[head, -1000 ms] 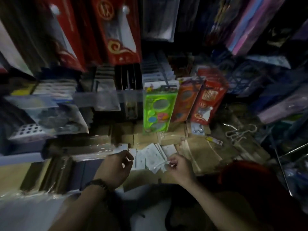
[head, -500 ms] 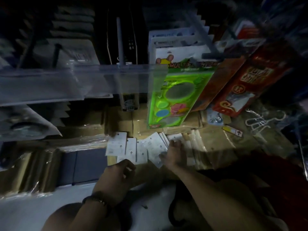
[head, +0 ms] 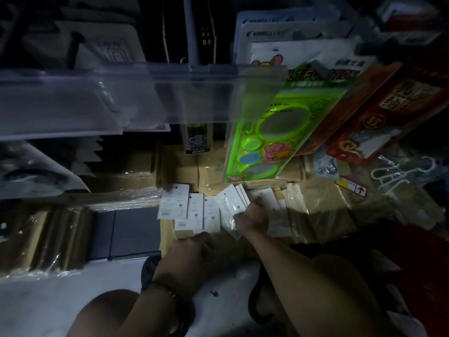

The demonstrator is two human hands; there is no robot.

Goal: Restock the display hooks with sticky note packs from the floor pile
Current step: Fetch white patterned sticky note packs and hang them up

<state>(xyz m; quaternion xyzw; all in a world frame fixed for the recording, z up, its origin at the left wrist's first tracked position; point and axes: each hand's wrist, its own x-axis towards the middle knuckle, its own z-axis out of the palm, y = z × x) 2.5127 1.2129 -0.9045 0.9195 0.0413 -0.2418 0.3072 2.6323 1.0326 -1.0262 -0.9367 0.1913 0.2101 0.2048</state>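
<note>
On the floor (head: 60,300) at twelve o'clock, my right hand (head: 252,216) grips fanned packs (head: 228,205); left hand (head: 189,251), cannot tell. Slick film could let them slide apart and scatter.

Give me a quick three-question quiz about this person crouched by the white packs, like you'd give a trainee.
1. True or false: the white packs lie fanned out low down in front of the person, and none is being lifted to a hook.
2. On which wrist is the beaded bracelet? A) the left B) the right C) neither
3. Fill in the blank: the stencil pack with round cut-outs, leaning just above the white packs, is bright ____.

Key: 1 true; 2 A; 3 green.
</note>
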